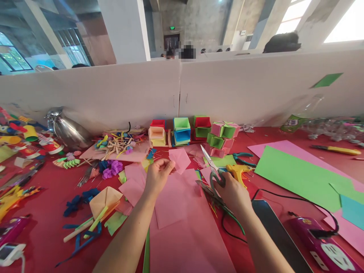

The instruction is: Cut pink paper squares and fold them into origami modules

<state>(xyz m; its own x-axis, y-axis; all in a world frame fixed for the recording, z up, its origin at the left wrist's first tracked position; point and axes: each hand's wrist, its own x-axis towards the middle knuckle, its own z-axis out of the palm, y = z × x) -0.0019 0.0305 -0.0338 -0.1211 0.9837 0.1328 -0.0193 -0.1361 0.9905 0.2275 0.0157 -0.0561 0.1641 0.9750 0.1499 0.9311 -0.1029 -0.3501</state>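
Between the thumb and fingers of my left hand (159, 173) is a small square of pink paper (181, 160), raised above the table. My right hand (233, 190) grips a pair of scissors (209, 159) by its handles, blades pointing up and away, to the right of the paper square. Under my hands lie larger pink paper sheets (182, 212), and smaller pink pieces (133, 182) spread to their left. A second, darker pair of scissors (205, 187) rests on the table partly below my right hand.
Folded paper boxes (182, 131) stand by the white partition (119, 94). A yellow glue gun (237, 171) and pliers (244, 158) lie beyond my right hand. Rightward are a phone (275, 231), purple power strip (321, 242) and green sheet (292, 172). A metal jug (69, 131) leans at left.
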